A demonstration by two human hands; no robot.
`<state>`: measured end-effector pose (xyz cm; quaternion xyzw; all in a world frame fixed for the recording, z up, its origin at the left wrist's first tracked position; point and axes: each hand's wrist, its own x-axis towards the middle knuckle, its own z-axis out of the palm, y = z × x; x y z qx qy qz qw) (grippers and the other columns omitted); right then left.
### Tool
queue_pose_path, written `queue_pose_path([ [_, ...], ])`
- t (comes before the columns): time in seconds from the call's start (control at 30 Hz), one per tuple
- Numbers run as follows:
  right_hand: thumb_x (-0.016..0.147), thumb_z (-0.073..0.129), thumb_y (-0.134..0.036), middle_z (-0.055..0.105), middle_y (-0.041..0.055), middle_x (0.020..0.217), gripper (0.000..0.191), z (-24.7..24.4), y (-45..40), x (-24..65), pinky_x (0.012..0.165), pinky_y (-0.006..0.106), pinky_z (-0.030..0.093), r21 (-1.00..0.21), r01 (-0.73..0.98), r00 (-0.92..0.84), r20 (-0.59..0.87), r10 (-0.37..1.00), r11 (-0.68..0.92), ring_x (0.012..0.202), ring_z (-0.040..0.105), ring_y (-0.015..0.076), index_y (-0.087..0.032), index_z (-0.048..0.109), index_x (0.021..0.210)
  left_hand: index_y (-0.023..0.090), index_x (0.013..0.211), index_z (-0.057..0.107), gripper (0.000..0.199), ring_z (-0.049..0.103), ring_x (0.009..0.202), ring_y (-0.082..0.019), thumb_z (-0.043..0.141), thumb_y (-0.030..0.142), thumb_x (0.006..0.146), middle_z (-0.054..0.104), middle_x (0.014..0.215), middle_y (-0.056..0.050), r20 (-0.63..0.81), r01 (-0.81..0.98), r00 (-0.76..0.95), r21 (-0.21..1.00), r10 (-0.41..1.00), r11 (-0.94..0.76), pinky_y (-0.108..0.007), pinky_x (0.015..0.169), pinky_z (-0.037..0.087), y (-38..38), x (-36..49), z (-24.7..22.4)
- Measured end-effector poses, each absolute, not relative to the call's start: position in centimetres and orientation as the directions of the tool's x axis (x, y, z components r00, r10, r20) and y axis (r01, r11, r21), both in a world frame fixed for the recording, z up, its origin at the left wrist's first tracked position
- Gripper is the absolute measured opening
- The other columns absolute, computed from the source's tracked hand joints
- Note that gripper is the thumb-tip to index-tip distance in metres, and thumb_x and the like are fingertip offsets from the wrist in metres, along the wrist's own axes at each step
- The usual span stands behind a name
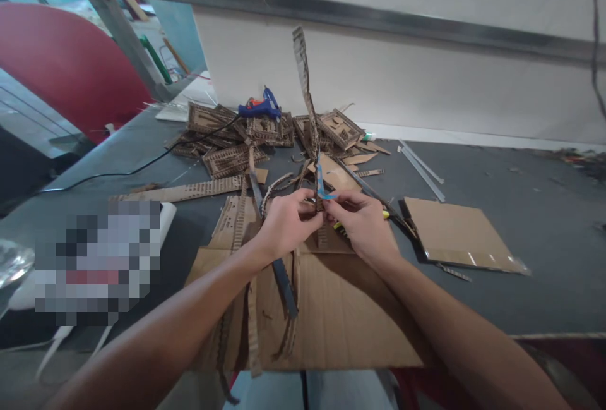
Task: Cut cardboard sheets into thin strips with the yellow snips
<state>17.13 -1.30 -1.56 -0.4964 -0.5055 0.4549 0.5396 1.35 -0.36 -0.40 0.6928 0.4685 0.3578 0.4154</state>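
Observation:
A long corrugated cardboard strip (305, 75) stands upright over the middle of the table, its lower end between my two hands. My left hand (288, 220) pinches the strip near its bottom. Against the strip lies a thin blue piece (320, 179), which the fingertips of my right hand (360, 217) grip. Partly hidden under my right hand is a yellow and black tool (386, 214). Below both hands lies a large cardboard sheet (350, 309), with loose cardboard strips (253, 328) and a dark flat bar (285, 287) on its left part.
A blue glue gun (265, 105) rests on piled cardboard frames (227, 160) at the back, its cord running left. A wrapped cardboard panel (466, 233) and clear sticks (421, 170) lie right. A blurred-out device (99, 258) sits left. A red chair (71, 62) stands beyond.

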Motion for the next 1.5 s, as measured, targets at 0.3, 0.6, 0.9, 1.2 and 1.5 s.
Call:
queue_pose_path([
  [0.3, 0.075, 0.074, -0.045, 0.064, 0.0003, 0.066, 0.028, -0.9, -1.6, 16.8, 0.051, 0.025, 0.044, -0.987, 0.096, 0.126, 0.141, 0.982, 0.130, 0.054, 0.054, 0.0119, -0.018, 0.065, 0.076, 0.012, 0.105, 0.062, 0.031, 0.058, 0.056, -0.011, 0.067, 0.028, 0.080, 0.069, 0.065, 0.001, 0.020, 0.207, 0.427, 0.971, 0.904, -0.119, -0.019, 0.053, 0.040, -0.1, 1.1, -0.7],
  [0.6, 0.081, 0.069, -0.053, 0.064, 0.0007, 0.062, 0.034, -1.0, -1.5, 17.2, 0.046, 0.026, 0.044, -0.978, 0.173, 0.124, 0.136, 0.983, 0.114, 0.048, 0.053, 0.0124, -0.018, 0.069, 0.082, 0.012, 0.106, 0.059, 0.037, 0.047, 0.051, -0.010, 0.067, 0.034, 0.078, 0.055, 0.056, 0.007, -0.023, 0.273, 0.408, 0.957, 0.913, -0.098, -0.020, 0.048, 0.031, -0.1, 1.0, -0.4],
  [0.9, 0.076, 0.074, -0.048, 0.060, -0.0009, 0.054, 0.033, -1.1, -1.3, 17.6, 0.043, 0.024, 0.040, -0.990, 0.138, 0.054, 0.032, 0.998, 0.024, 0.043, 0.051, 0.0111, -0.015, 0.071, 0.079, 0.010, 0.111, 0.060, 0.040, 0.055, 0.057, -0.012, 0.064, 0.036, 0.081, 0.070, 0.066, -0.001, 0.024, 0.352, 0.417, 0.917, 0.909, -0.186, -0.021, 0.054, 0.041, 0.3, 0.8, -1.5],
  [1.2, 0.076, 0.071, -0.053, 0.056, -0.0036, 0.052, 0.037, -0.6, -1.2, 17.5, 0.044, 0.022, 0.041, -0.990, 0.138, -0.039, -0.018, 0.999, -0.012, 0.044, 0.049, 0.0087, -0.017, 0.062, 0.072, 0.012, 0.107, 0.062, 0.034, 0.053, 0.058, -0.012, 0.061, 0.035, 0.082, 0.068, 0.062, 0.001, 0.071, 0.416, 0.411, 0.872, 0.909, -0.256, -0.020, 0.054, 0.040, 0.3, 0.8, -1.3],
  [1.5, 0.078, 0.065, -0.057, 0.054, -0.0036, 0.052, 0.038, -0.2, -1.1, 17.6, 0.044, 0.024, 0.036, -0.978, 0.204, -0.091, 0.016, 0.996, 0.034, 0.046, 0.046, 0.0104, -0.020, 0.056, 0.072, 0.012, 0.099, 0.061, 0.029, 0.045, 0.051, -0.009, 0.064, 0.035, 0.081, 0.058, 0.055, 0.005, 0.047, 0.347, 0.415, 0.915, 0.908, -0.206, -0.019, 0.048, 0.031, 0.3, 0.7, -1.1],
])
